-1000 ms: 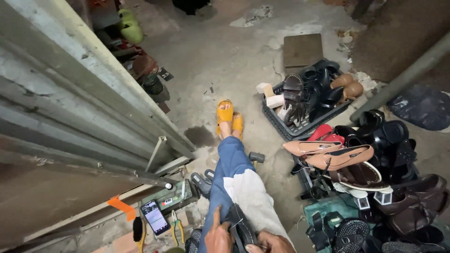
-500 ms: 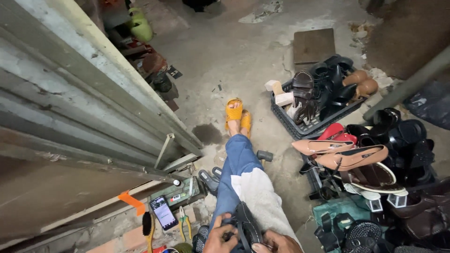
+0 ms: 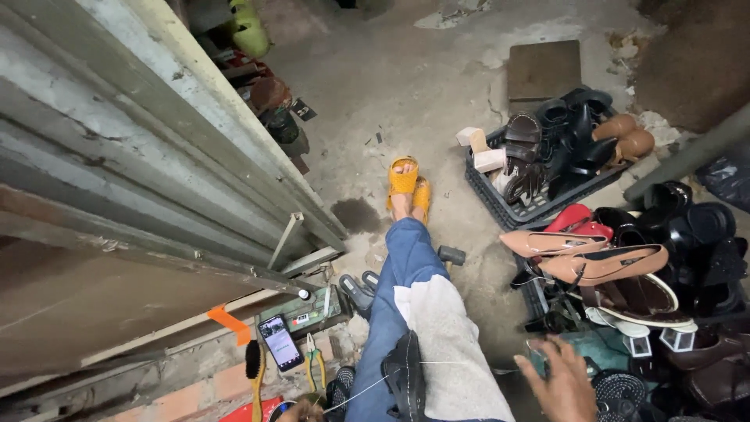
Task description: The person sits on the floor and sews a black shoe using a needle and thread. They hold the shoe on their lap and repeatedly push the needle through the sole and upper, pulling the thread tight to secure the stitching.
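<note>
A black shoe (image 3: 404, 377) lies on my lap, on a grey-white cloth (image 3: 449, 344) spread over my blue jeans. A thin white thread (image 3: 355, 395) runs from the shoe down-left toward my left hand (image 3: 301, 411), which shows only as a sliver at the bottom edge. Whether it grips anything is hidden. My right hand (image 3: 558, 383) is held out to the right of the lap with fingers spread, off the shoe, above a teal box (image 3: 605, 363). My feet wear yellow sandals (image 3: 406, 181).
A corrugated metal shutter (image 3: 148, 156) fills the left. By it lie a phone (image 3: 280, 342), pliers (image 3: 315, 367) and a brush (image 3: 254, 367). A black crate of shoes (image 3: 539, 207) and heaps of shoes (image 3: 625, 266) crowd the right. A hammer (image 3: 451, 255) lies by my leg.
My right hand has left the shoe and swung out to the right. My left hand has dropped to the bottom-left edge. The view has tipped slightly.
</note>
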